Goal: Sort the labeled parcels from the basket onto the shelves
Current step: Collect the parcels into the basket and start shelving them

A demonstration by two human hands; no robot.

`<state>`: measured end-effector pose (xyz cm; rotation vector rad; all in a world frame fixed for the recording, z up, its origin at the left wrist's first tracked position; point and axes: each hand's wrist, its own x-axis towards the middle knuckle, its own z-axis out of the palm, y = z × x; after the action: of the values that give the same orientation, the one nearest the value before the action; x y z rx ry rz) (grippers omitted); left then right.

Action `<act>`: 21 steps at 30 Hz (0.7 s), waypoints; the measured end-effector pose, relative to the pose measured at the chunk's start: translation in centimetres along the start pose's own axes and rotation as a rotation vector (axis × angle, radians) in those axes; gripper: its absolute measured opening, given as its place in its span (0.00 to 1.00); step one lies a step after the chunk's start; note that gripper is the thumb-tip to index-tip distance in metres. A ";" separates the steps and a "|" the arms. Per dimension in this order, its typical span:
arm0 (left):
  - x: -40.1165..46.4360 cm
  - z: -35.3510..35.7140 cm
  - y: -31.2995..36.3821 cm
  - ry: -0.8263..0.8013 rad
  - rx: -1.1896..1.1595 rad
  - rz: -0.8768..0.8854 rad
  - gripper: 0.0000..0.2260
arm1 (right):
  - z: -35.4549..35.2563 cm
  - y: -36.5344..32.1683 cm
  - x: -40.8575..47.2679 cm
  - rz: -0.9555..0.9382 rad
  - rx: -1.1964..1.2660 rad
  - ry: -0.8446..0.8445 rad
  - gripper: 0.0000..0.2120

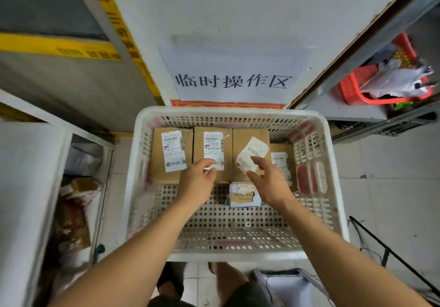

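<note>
Head view looks down into the basket (333,163); four boxes (212,154) sit along its far wall and a small bag (241,196) lies nearer, so most sorting seems left; the left hand (197,178) pinches a box's label; the right hand (269,180) holds a loose label (252,155).
</note>
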<state>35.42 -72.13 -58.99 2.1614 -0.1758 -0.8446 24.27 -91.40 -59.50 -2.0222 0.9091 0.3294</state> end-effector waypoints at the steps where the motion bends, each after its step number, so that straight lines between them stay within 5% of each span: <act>1: -1.0 -1.8 0.3 0.018 0.009 0.020 0.14 | -0.3 -1.9 -0.9 -0.051 -0.037 -0.014 0.24; 9: -12.0 -19.7 1.0 0.387 0.136 0.082 0.13 | 1.2 -21.5 -7.8 -0.519 -0.238 -0.134 0.18; 14: -23.7 -31.1 -1.7 0.776 0.131 -0.061 0.08 | 6.9 -34.9 -14.8 -0.824 -0.321 -0.291 0.16; 21: -43.2 -42.4 -7.8 1.183 0.019 -0.224 0.15 | 18.6 -49.6 -29.7 -1.189 -0.283 -0.567 0.17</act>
<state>27.53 -23.60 -22.78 2.3600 0.6564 0.4171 40.59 -44.67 -24.38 -2.1687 -0.7415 0.3164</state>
